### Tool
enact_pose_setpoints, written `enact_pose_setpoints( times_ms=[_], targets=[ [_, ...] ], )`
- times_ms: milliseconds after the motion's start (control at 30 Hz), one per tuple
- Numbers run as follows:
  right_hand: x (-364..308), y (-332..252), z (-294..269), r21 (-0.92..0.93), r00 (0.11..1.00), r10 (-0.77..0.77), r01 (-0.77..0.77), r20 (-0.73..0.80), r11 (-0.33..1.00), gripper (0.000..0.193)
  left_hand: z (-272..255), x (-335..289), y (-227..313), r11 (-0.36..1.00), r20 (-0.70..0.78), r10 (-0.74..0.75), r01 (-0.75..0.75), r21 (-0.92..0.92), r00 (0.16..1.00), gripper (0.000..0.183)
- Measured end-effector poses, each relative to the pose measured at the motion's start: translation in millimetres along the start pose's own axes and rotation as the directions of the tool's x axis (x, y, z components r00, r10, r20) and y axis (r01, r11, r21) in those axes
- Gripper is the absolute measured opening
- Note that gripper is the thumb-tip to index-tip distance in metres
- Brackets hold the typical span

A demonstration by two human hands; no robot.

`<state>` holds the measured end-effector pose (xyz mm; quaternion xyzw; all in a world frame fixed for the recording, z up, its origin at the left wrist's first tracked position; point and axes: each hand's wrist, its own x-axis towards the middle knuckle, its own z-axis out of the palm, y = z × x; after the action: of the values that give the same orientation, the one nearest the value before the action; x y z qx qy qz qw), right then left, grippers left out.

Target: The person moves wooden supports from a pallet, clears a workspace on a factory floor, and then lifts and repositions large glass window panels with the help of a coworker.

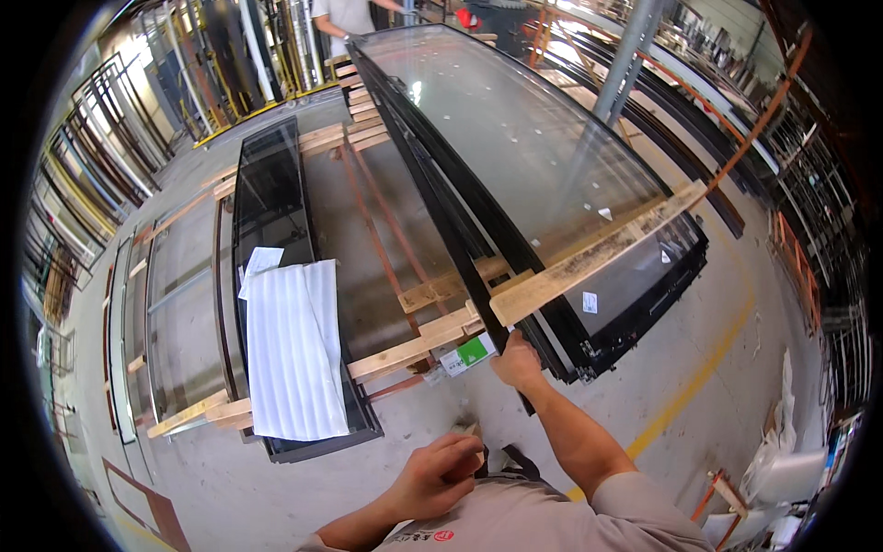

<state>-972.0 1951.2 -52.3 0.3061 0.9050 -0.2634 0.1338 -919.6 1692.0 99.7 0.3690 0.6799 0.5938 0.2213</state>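
My right hand (518, 361) is closed round the near end of a long black frame bar (430, 198). That bar runs away from me to the far end of the stack, beside a large black-framed glass panel (515, 120). A pale wooden batten (589, 247) lies across the glass near its close end. Close to my body, my left hand (440, 476) is curled shut; a small pale brown piece shows by its fingers, and I cannot make out what it grips. A green and white label (467, 355) sits just left of my right hand.
To the left lies a narrow black-framed panel (267, 202) with white foam sheeting (296, 350) over it. Wooden battens (395, 357) rest on orange rails. A co-worker (345, 17) stands at the far end, a hand at the bar. A grey post (627, 64) rises behind the glass.
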Motion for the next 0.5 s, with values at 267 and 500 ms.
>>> enact_pose_setpoints(
  times_ms=[267,500],
  targets=[
    [-35.1,-6.2,3.4,0.212,0.981,-0.149,0.174,-0.126,0.962,0.043,-10.6,-3.0,-4.4,0.996,-0.067,-0.081,0.079,-0.030,0.995,0.042],
    [-78.8,1.1,-37.3,0.387,0.980,-0.177,0.198,-0.089,0.901,0.037,-2.9,-4.5,-5.3,0.989,-0.087,-0.115,0.106,-0.098,0.990,0.044]
  ],
)
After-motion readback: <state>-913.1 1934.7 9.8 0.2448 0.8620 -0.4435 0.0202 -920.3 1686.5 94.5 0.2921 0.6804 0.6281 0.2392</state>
